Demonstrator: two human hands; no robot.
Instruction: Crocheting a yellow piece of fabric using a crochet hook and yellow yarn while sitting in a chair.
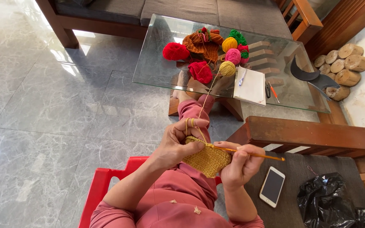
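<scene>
The mustard-yellow crochet piece (208,159) hangs above the person's lap, pinched at its upper left edge by the left hand (178,143) and met at its upper right edge by the right hand (239,162). The left hand is closed on the fabric with thumb over fingers, and the yellow yarn strand (205,99) loops over its raised forefinger before running up and away to the glass table (157,71). The right hand is curled shut around the orange crochet hook (254,154), whose tip sits in the top row of the piece while the handle points right, over the wooden armrest (313,135). Both hands have open air around them; the nearest hard edge is that armrest, just right of the right hand. Below the piece lies the pink clothing, and under that the red plastic chair (102,185). To the right, on the grey seat cushion, rest a white phone (272,186) and a black plastic bag (334,200). Well ahead, near the table's front edge, sit the balls of yarn (201,52), with a white notebook (251,86) towards its front right corner.
</scene>
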